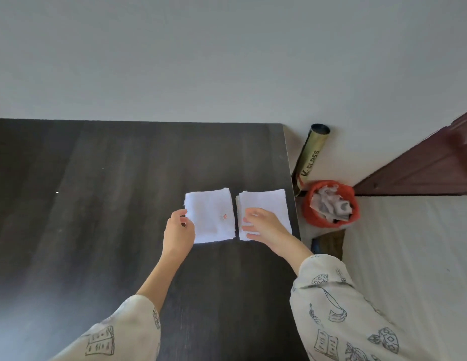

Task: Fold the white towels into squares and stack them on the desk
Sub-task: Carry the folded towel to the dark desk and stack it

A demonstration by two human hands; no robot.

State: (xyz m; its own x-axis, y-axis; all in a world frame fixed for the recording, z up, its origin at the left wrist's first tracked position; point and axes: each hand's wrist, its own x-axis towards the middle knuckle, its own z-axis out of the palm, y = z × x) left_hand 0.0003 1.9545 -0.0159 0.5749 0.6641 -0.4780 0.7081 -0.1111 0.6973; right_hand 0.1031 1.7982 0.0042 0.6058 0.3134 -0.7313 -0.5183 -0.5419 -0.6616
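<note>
Two folded white towels lie side by side near the right edge of the dark wooden desk. The left towel is a folded rectangle with a small red mark on it. My left hand is at its left edge, fingers loosely curled against the cloth. The right towel is a thicker folded pile. My right hand rests on its near left part with fingers stretched out flat.
Right of the desk, on the floor, stands a bin lined with a red bag holding crumpled paper. A cardboard tube leans against the white wall. A dark red door is at the far right.
</note>
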